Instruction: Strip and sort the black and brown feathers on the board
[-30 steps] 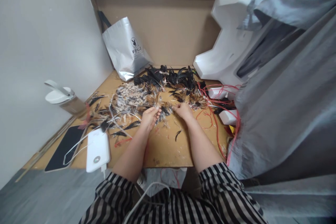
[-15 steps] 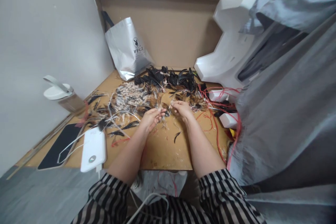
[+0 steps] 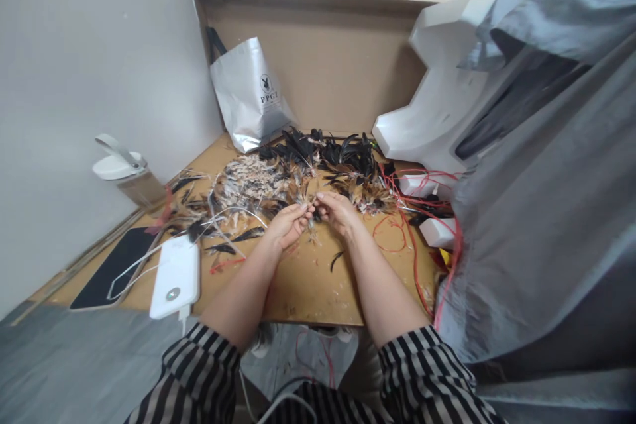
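In the head view my left hand [image 3: 291, 224] is closed in a pinch on a small bunch of brown feathers [image 3: 302, 193], whose tips fan out above the fingers. My right hand [image 3: 336, 212] is also pinched, its fingertips meeting those of the left at the base of the bunch. What lies between the right fingertips is too small to make out. Behind the hands is a pile of pale, fluffy-ended feathers [image 3: 251, 180], with black feathers [image 3: 350, 154] farther back. More brown feathers [image 3: 370, 195] lie right of my right hand.
A silver bag [image 3: 248, 96] leans on the cardboard at the back. At left are a lidded cup [image 3: 132, 175], a phone [image 3: 112, 271] and a white power bank [image 3: 176, 275] with cables. Red cords [image 3: 412, 258], a white plastic piece [image 3: 437, 99] and grey cloth [image 3: 536, 212] border the right.
My right hand has moved left, bringing its fingertips to the left hand's at the feather bunch. The left hand keeps its hold. The whole view has shifted slightly.
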Tool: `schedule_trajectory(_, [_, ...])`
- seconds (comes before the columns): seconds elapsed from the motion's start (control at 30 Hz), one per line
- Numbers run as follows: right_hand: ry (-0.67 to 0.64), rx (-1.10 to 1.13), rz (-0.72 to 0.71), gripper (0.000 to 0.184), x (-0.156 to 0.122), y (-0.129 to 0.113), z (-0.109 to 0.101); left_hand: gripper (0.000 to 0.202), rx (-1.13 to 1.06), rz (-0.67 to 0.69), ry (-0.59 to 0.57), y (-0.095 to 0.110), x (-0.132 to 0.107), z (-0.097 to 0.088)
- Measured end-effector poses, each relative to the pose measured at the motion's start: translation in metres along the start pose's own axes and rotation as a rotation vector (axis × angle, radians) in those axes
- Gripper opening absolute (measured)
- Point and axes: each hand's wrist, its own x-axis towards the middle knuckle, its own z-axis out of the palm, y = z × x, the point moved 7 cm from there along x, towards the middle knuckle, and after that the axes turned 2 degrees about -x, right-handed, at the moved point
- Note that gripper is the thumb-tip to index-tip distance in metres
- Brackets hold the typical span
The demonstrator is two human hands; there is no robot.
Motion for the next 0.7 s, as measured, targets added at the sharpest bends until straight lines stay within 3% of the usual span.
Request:
schedule_trajectory(0.13, [-0.163,0.092,0.039,0.027,-0.003,0.001,0.007,0.011,-0.129,-0.081,-0.075,-0.003,-0.004,0.005])
schedule_trajectory(0.23, [-0.207,0.103,0.021,0.025,-0.003,0.003,0.011,0.013,-0.174,-0.110,-0.100,-0.005,-0.004,0.006])
schedule_trajectory(0.5, [-0.036,-0.150,-0.095,0.028,0.005,0.002,-0.003,0.007,0.144,0.044,0.069,0.000,0.004,-0.007])
schedule_trajectory(0.7, [0.082,-0.336,-0.199,0.027,0.003,-0.008,-0.008,0.015,0.291,0.061,0.098,-0.001,0.002,-0.007])
